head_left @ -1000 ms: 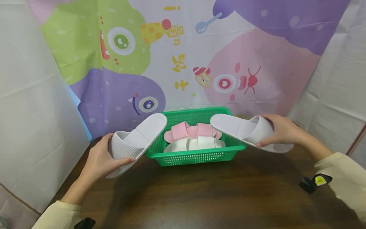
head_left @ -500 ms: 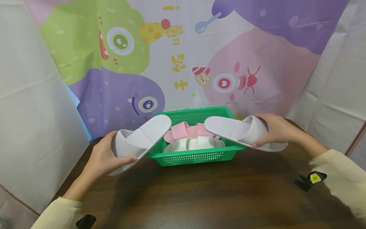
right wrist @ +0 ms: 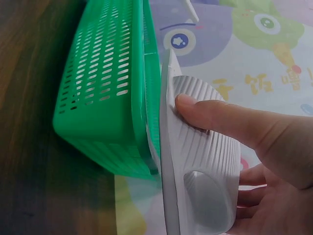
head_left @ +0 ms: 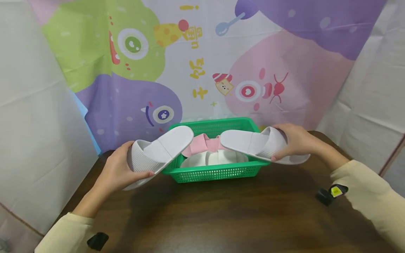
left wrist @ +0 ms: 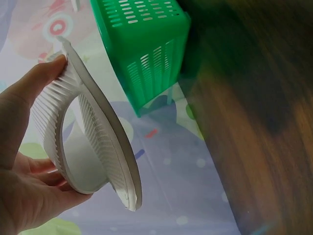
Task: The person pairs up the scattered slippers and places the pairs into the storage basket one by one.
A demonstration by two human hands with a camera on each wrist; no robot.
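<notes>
My left hand grips a white slide slipper across its ribbed strap, with the toe end tilted up over the basket's left rim. In the right hand is a matching white slipper, gripped at the strap, its far end over the basket's right part. The green basket holds pink slippers behind white slippers, partly covered by the held pair. In the left wrist view the thumb presses the ribbed strap from one side, fingers on the other. The right wrist view shows the thumb on the strap.
The basket stands on a dark brown wooden table, near its back. Behind it hangs a cartoon-printed cloth. White cloth walls rise at left and right. A black wrist device sits by the right sleeve.
Both hands have moved inward with their slippers, the right one more than the left. The slipper ends now come closer together over the basket and cover more of the pink slippers.
</notes>
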